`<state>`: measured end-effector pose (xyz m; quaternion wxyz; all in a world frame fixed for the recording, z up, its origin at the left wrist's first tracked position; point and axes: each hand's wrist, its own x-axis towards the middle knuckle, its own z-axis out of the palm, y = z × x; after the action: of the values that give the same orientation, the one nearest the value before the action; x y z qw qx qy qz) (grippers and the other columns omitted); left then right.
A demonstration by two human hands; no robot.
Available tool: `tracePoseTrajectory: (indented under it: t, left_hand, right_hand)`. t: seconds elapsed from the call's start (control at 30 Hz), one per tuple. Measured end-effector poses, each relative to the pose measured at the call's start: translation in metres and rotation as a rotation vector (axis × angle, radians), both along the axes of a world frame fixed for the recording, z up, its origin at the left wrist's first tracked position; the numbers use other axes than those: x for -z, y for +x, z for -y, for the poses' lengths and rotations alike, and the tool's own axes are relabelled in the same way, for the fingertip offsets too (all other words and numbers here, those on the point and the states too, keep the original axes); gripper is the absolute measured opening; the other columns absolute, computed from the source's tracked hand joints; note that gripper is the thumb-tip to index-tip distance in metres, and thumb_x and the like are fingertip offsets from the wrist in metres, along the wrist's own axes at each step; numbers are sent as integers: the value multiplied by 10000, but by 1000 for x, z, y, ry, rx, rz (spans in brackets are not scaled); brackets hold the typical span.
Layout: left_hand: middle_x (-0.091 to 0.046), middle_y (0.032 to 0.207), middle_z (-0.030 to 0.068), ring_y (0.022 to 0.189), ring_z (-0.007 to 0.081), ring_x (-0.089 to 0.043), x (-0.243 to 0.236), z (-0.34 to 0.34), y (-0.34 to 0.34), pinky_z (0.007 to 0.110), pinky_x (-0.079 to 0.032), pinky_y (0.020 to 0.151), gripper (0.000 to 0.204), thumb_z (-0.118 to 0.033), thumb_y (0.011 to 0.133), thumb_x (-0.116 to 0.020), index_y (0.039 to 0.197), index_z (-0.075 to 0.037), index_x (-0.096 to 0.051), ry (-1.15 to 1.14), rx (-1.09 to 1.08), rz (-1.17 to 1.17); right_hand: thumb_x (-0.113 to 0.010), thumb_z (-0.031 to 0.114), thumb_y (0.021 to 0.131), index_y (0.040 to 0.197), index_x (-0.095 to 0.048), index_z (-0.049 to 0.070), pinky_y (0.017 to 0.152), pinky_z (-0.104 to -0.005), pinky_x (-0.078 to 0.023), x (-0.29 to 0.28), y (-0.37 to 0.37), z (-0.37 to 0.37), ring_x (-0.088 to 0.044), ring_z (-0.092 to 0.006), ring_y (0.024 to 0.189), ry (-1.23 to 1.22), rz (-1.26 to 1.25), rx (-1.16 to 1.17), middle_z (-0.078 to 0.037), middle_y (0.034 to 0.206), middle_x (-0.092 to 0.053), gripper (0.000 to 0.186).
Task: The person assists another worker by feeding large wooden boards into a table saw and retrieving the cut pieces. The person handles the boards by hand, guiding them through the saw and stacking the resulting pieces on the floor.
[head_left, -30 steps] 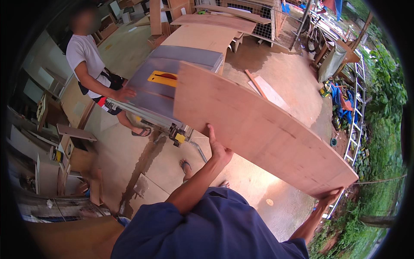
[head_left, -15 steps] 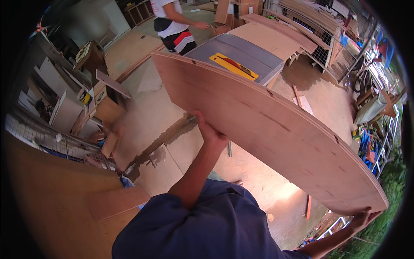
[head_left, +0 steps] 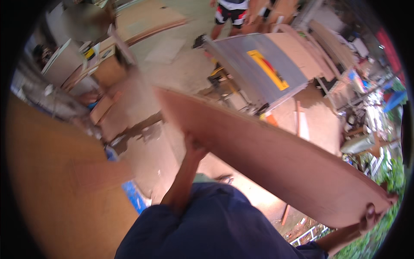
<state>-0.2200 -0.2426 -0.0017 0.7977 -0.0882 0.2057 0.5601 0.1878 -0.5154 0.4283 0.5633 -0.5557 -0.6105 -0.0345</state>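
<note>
A long reddish-brown plywood board [head_left: 267,166] is held up in front of my body, tilted with its broad face toward me. My left hand [head_left: 195,147] grips its lower edge near the left end, thumb up against the face. At the far right end, my right hand [head_left: 371,216] closes round the board's corner, its thumb on the face and other fingers partly hidden behind. Motion blurs the left end of the board. Beyond its upper edge stands a table saw [head_left: 241,54] with a grey top and a yellow insert [head_left: 269,71].
A large wooden panel [head_left: 43,190] fills the left foreground, with a smaller board [head_left: 101,175] on it. Another person [head_left: 233,15] stands behind the saw. Stacked sheets [head_left: 151,19], a wooden box [head_left: 110,69] and a rack of boards [head_left: 332,47] stand around. Wood strips [head_left: 285,214] lie on the floor.
The board has moved lower in view, with both hands still on it. My view has shifted, showing more of the table saw's near side. The other person appears farther right.
</note>
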Motion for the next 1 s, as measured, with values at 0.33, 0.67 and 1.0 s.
tracePoseTrajectory:
  t: [0.33, 0.67, 1.0]
  left_hand:
    - [-418, 1516, 87, 1369, 339, -417, 66, 52, -117, 567, -352, 1119, 984, -873, 783, -443, 1484, -185, -404, -386, -40, 177]
    - [-428, 1507, 95, 1363, 329, -418, 118, 77, -142, 563, -370, 1104, 921, -808, 787, -521, 1472, -200, -427, -310, 112, 226]
    - [-341, 1521, 161, 1379, 299, -381, -25, 89, -117, 439, -367, 1077, 611, -438, 987, -578, 1453, -85, -396, -35, -58, -1083]
  right_hand:
    - [-918, 316, 630, 1148, -375, 103, 616, -254, -397, -7, -232, -80, -527, -133, 696, -225, -94, -114, -42, 810, -521, 780]
    - [-823, 82, 783, 1140, -635, -9, 804, -311, -575, 21, -250, -50, -710, -182, 887, -677, -163, -258, -105, 970, -727, 413]
    - [-781, 200, 837, 965, -636, 1, 567, -354, -523, 167, -334, -98, -698, -222, 621, -768, 189, -249, -172, 697, -666, 278]
